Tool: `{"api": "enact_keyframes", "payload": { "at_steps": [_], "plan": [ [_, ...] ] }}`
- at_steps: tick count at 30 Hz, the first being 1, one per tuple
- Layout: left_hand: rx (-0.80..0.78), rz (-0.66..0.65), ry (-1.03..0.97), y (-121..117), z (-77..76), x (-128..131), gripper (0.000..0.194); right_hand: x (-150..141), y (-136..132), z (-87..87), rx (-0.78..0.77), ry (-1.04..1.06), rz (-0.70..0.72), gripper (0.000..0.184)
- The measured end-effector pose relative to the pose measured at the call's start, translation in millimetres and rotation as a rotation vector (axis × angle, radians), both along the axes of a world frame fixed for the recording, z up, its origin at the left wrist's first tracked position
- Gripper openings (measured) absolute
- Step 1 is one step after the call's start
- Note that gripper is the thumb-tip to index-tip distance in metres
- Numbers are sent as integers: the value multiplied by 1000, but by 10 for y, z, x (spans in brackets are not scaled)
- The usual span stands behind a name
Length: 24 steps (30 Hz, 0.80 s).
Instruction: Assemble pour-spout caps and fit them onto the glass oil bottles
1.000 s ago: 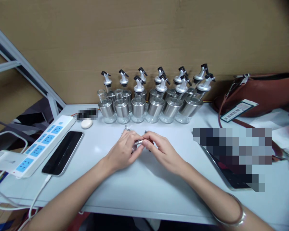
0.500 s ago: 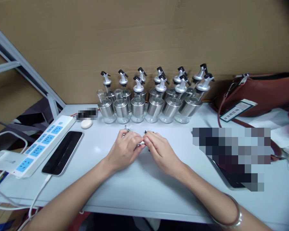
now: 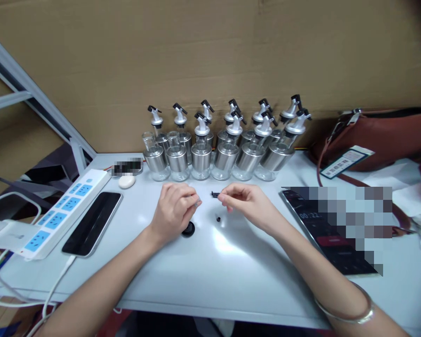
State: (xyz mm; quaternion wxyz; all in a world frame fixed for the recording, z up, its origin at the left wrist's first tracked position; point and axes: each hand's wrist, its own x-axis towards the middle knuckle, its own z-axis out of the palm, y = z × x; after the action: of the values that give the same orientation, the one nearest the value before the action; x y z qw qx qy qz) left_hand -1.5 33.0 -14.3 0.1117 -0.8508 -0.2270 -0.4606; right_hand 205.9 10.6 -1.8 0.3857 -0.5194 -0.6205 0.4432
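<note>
My left hand [image 3: 173,210] is curled round a small clear and silver pourer part [image 3: 196,203], of which only a tip shows past the fingers. My right hand [image 3: 247,203] pinches a small black lever piece [image 3: 215,194] between thumb and forefinger, a little above the white table [image 3: 210,276]. The hands are a short way apart. On the table between them lie a small black plug [image 3: 218,218] and a round black ring [image 3: 188,229] just under my left hand. Behind stand several glass bottles with steel sleeves [image 3: 224,150], most capped with pourers.
A white and blue power strip [image 3: 56,210] and a black phone [image 3: 93,222] lie at the left. A small white oval object [image 3: 127,181] sits near the bottles. A tablet [image 3: 333,234] lies at the right, a brown bag [image 3: 375,135] behind it. Cardboard forms the back wall.
My hands, joined on one small piece before, have drawn apart. The right hand now holds a black piece, and a black plug and ring lie on the table.
</note>
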Motion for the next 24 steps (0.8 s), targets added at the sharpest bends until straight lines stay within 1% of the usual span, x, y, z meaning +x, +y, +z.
{"api": "enact_keyframes", "payload": {
  "at_steps": [2, 4, 6, 8, 12, 18, 24],
  "plan": [
    [-13, -13, 26, -9, -6, 11, 10, 7, 3, -1, 42, -104, 27, 22],
    [-24, -19, 30, -14, -10, 16, 11, 12, -2, -14, 88, -257, 37, 22],
    [-32, -22, 29, -11, -12, 15, 10, 27, -6, -33, 90, -388, 68, 23],
    [-36, -23, 33, -7, -14, 11, 9, 46, -7, -53, 67, -462, 108, 23],
    [-41, -21, 44, -5, -21, 4, 10, 65, -11, -84, 15, -517, 167, 20],
    [-45, -23, 36, -4, -26, 1, 10, 36, -27, -80, 20, -554, 185, 16],
    [-48, -20, 39, -2, -22, -3, 10, 10, -51, -71, 30, -549, 211, 11]
  ]
}}
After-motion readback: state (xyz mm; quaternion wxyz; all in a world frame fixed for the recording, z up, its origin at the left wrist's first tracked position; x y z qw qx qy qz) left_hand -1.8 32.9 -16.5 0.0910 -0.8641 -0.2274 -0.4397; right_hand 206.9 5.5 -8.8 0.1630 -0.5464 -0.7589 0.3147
